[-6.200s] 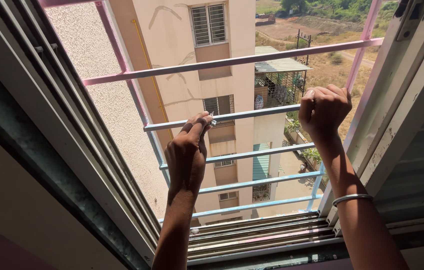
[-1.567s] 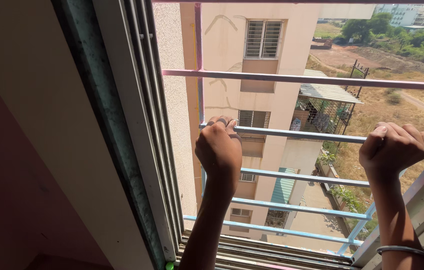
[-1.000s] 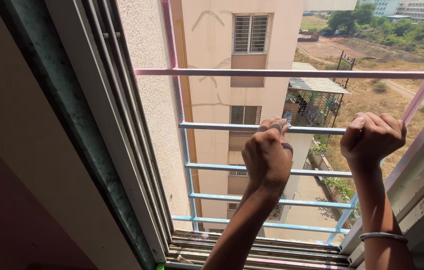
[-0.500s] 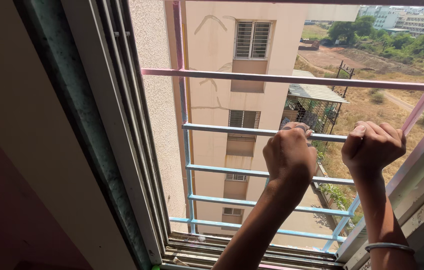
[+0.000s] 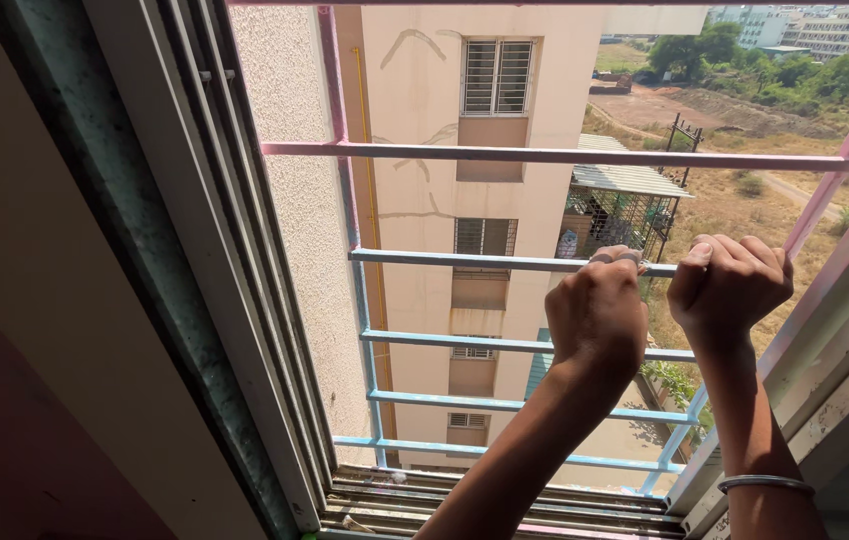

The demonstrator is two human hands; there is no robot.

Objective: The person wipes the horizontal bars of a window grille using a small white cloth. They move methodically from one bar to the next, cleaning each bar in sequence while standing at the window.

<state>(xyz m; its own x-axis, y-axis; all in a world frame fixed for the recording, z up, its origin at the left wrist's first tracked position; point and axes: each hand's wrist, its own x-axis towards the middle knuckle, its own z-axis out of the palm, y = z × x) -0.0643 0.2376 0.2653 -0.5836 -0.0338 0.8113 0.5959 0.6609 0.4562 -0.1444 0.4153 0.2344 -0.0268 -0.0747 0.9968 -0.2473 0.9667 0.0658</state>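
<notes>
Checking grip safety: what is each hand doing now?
Left hand: closed around the pale blue grille bar.
Right hand: closed around the same bar.

both hands grip the same pale blue bar [image 5: 465,260] of a window grille, close beside each other near its right end. the left hand [image 5: 597,315] is a closed fist over the bar, and the right hand [image 5: 730,285] curls its fingers [image 5: 735,250] over the top. a thin metal bangle [image 5: 767,484] sits on the right forearm. a pink bar [image 5: 545,155] runs above, more blue bars below. the window frame [image 5: 215,300] slants at left. beyond stands a beige building [image 5: 425,120].
</notes>
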